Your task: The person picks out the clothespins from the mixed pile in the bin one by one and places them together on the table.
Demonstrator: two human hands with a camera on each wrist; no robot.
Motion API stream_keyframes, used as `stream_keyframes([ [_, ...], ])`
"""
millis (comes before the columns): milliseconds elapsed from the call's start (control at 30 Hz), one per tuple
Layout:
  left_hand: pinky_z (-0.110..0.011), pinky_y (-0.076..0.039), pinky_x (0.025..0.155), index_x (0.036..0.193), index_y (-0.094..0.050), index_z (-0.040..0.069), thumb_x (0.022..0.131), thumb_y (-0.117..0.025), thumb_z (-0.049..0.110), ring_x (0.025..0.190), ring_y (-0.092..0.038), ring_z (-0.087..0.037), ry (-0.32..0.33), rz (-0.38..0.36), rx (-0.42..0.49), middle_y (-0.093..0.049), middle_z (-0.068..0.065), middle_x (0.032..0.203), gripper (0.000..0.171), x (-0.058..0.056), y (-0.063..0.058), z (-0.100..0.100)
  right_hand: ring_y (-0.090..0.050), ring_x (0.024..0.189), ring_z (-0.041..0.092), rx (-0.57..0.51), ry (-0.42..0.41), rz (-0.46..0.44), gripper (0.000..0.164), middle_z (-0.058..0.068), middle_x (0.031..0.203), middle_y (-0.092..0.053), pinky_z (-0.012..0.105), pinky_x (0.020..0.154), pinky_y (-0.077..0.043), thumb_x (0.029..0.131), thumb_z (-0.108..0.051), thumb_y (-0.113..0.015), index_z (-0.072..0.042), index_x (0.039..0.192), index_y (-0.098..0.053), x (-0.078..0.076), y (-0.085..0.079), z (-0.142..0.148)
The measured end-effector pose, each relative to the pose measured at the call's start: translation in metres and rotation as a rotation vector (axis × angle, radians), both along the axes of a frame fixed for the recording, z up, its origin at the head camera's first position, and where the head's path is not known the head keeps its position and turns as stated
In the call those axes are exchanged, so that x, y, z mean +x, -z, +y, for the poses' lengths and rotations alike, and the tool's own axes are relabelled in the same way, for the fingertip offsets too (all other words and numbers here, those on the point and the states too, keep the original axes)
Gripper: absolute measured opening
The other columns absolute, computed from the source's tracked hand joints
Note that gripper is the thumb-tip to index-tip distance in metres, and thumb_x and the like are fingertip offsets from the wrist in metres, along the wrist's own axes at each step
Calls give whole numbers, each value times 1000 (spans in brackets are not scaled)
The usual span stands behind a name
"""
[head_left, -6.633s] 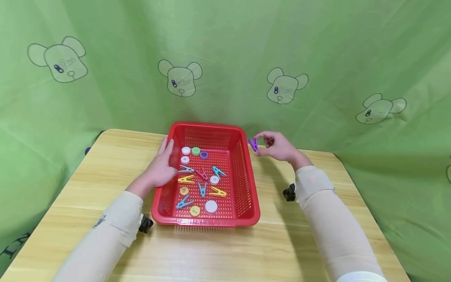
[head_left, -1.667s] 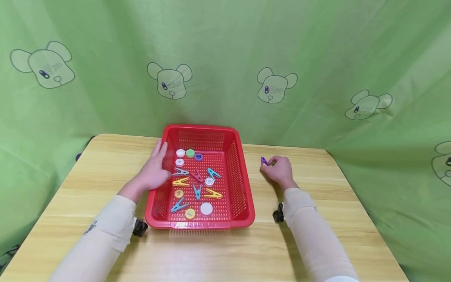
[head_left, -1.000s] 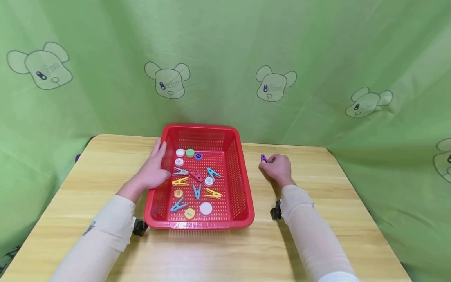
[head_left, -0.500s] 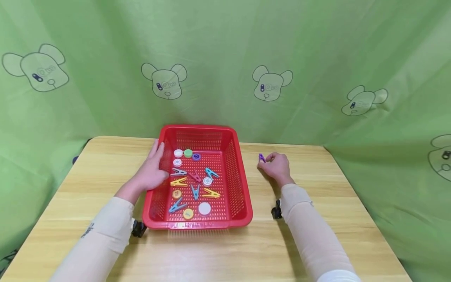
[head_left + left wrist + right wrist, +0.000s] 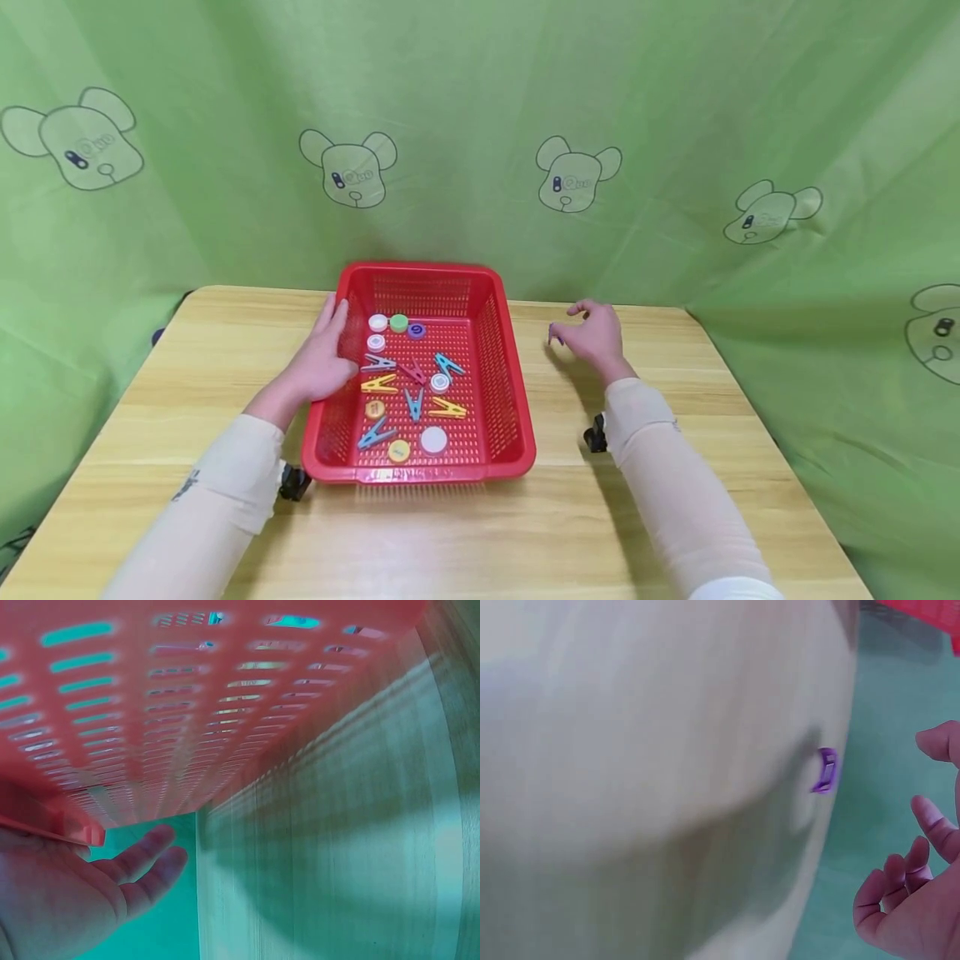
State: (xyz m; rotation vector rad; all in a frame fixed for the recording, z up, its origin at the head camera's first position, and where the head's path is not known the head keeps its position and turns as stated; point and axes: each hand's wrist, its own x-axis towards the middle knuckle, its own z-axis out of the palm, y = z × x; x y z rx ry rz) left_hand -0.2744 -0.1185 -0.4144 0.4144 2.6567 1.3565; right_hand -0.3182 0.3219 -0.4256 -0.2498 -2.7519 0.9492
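Note:
My left hand (image 5: 318,362) rests over the left rim of a red plastic basket (image 5: 420,475), thumb inside and straight fingers outside. In the left wrist view the fingers (image 5: 154,874) stretch past the rim, away from the slotted wall. A purple clothespin (image 5: 825,771) sits on the table, right of the basket. My right hand (image 5: 592,333) is just beside it, thumb and index finger apart; from the head its thumb partly hides the clothespin. The right wrist view shows a gap between the fingers (image 5: 930,817) and the clothespin. Inside the basket lie yellow clothespins (image 5: 448,407), blue clothespins (image 5: 414,405) and a red clothespin (image 5: 412,372).
Round caps lie among the clothespins, including a large white cap (image 5: 433,440), a yellow cap (image 5: 399,451), a green cap (image 5: 399,322) and a purple cap (image 5: 417,331). The wooden table (image 5: 420,542) ends against a green curtain (image 5: 465,108) printed with bear heads.
Earlier, my right hand pinched the purple clothespin beside the basket's right rim, then lowered it to the table. Now the fingers have let go and lifted slightly. My left hand has stayed on the rim.

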Motion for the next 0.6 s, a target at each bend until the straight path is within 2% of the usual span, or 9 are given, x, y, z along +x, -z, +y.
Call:
stream_keyframes([
  [133, -60, -35, 106, 160, 2, 8, 81, -60, -6, 148, 1, -40, -1, 5, -7, 21, -2, 164, 101, -1, -1, 0, -50, 113, 33, 5, -26, 19, 46, 19, 127, -55, 49, 94, -46, 76, -30, -77, -6, 113, -65, -2, -14, -6],
  [200, -60, -36, 105, 160, 1, 8, 81, -60, -6, 148, 1, -40, -3, 5, -8, 21, -2, 164, 101, -1, -1, 0, -48, 116, 35, 8, -35, 25, 46, 19, 129, -53, 52, 97, -45, 76, -31, -78, -7, 113, -64, -2, -20, -10],
  [433, -59, -37, 105, 160, 2, 8, 81, -60, -5, 149, 1, -39, -4, -1, -12, 21, -2, 164, 101, 0, 0, 1, -48, 111, 34, 32, -89, 69, 47, 15, 119, -51, 50, 91, -45, 76, -32, -81, -9, 114, -63, -4, -39, -28],
  [600, -59, -37, 105, 160, 2, 8, 81, -60, -5, 149, 1, -39, -6, -4, -11, 21, -2, 164, 101, 1, 0, 1, -47, 111, 32, 42, -136, 80, 49, 14, 120, -50, 50, 89, -45, 75, -34, -81, -12, 116, -63, -3, -52, -41],
])
